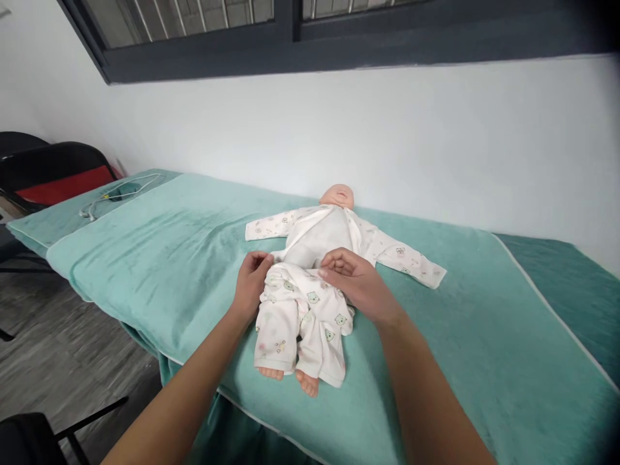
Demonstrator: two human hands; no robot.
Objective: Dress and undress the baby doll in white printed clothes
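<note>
On its back lies a baby doll [338, 196], its head toward the wall and its feet toward me. It wears a pale long-sleeved top [322, 236] with both sleeves spread out. White pants [310, 309] with small green bear prints cover its legs, and the toes poke out below the cuffs. My left hand [254, 274] is closed on the waistband at the left hip. With bent fingers, my right hand [351, 278] pinches the waistband on the right side of the belly.
A green plush cover [184, 258] drapes the table under the doll. A white cable [121, 194] lies at its far left end. Black chairs [62, 171] stand at the left, another black chair part [29, 439] at lower left. The wall [411, 142] borders the far side.
</note>
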